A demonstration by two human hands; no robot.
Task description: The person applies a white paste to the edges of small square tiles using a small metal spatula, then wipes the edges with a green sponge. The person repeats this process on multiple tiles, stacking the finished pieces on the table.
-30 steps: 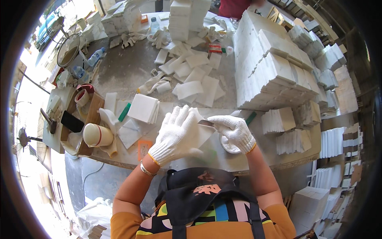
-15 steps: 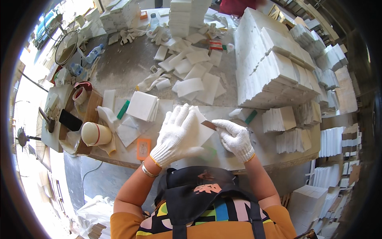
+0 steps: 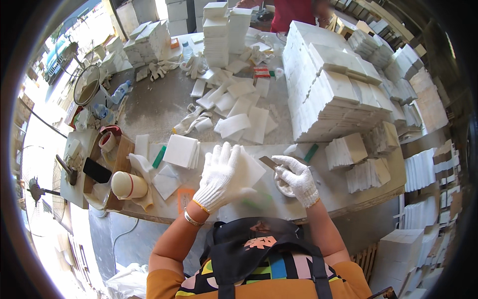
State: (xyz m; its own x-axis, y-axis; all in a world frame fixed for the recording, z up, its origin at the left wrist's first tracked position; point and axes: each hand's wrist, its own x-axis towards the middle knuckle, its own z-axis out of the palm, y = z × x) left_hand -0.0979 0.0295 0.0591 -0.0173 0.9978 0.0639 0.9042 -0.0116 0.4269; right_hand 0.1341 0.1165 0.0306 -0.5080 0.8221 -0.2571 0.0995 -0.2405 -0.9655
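My left hand (image 3: 217,178), in a white knit glove, lies flat with fingers stretched out over a thin white tile (image 3: 253,167). The tile's right corner shows past the fingers. In my gloved right hand (image 3: 298,180) is a small scraper (image 3: 269,162), its flat blade pointing left, just clear of the tile. Under that hand stands a small round bowl (image 3: 284,189), partly hidden, with pale stuff inside. A blurred green piece (image 3: 258,200) lies by the tile's near side. An orange box (image 3: 185,199) is beside my left wrist.
A stack of square tiles (image 3: 181,151) sits left of my left hand, near a cream cup (image 3: 129,185) and a wooden box (image 3: 124,158). Loose tiles (image 3: 235,124) lie scattered beyond. High marble stacks (image 3: 328,94) rise at right. Another person (image 3: 294,14) stands at the far side.
My right hand has drawn the scraper away from the tile, and more of the bowl shows beneath it. The left hand stays on the tile. The whole view has shifted slightly.
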